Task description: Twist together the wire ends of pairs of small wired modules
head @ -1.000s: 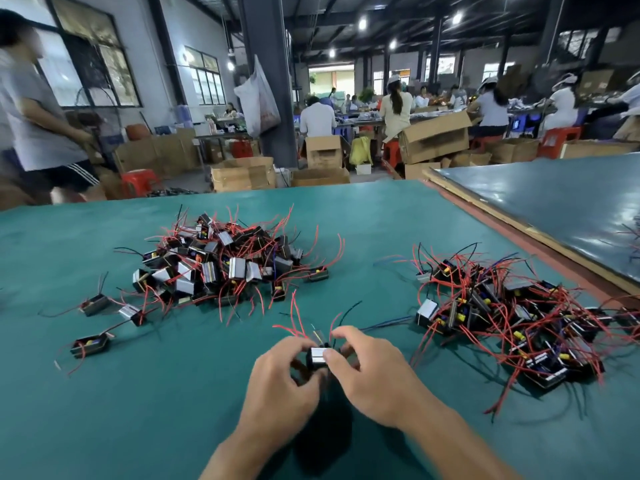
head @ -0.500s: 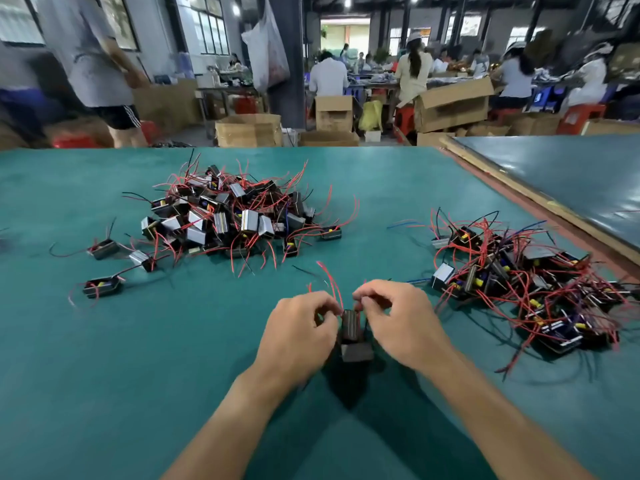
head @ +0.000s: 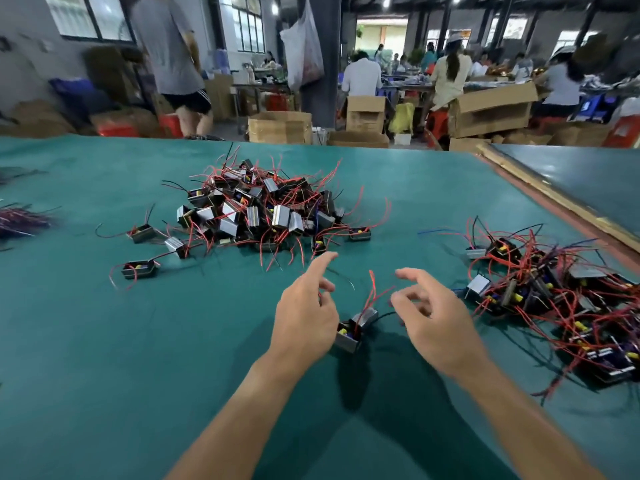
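toward the surface's [head: 104, 358] far left lies the loose pile [head: 263, 209]; the left hand [head: 304, 306], open, points its forefinger there. between the hands, nearer the left, the module pair [head: 356, 327] lies slantwise; the right hand [head: 440, 317] hangs open, empty.

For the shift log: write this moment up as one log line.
left hand open, empty | right hand open, empty | module pair between hands, ungripped | green table | module pile ahead | tangled pile right

A single wide-angle view from the person's head looks forward and down across the green worktop [head: 104, 341]. It sits close above the left hand [head: 304, 317] and right hand [head: 440, 323] at lower centre. The workshop hall [head: 391, 39] fills the frame's upper strip.
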